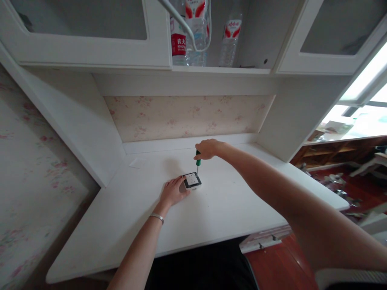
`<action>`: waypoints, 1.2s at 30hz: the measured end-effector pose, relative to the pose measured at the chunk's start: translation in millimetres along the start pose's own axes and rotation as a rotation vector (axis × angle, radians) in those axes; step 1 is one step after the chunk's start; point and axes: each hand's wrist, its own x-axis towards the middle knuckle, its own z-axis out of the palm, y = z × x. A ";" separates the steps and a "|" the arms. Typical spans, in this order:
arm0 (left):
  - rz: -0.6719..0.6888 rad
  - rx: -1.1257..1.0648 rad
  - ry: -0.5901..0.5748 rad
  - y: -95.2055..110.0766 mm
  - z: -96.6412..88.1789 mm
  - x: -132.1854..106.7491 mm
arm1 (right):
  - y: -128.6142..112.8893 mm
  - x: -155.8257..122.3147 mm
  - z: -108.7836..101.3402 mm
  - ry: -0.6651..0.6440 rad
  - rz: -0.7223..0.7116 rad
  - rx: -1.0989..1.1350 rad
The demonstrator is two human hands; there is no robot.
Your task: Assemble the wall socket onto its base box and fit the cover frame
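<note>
Though distant — one screwdriver (198,162), perhaps one socket (192,180).

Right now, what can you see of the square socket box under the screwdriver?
The square socket box is small and low, with a white face plate set in a dark frame over a pale body that looks like plastic. It lies flat and face up on the white desk, turned a little askew. The face carries faint marks too small to read. The left hand holds its near-left side. The green-handled screwdriver, held upright in the right hand, meets its far-right edge with the tip.
</note>
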 end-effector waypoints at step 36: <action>-0.044 -0.031 -0.036 3.5 -5.1 -0.6 | -34.8 -2.7 -6.2 0.074 -0.269 0.022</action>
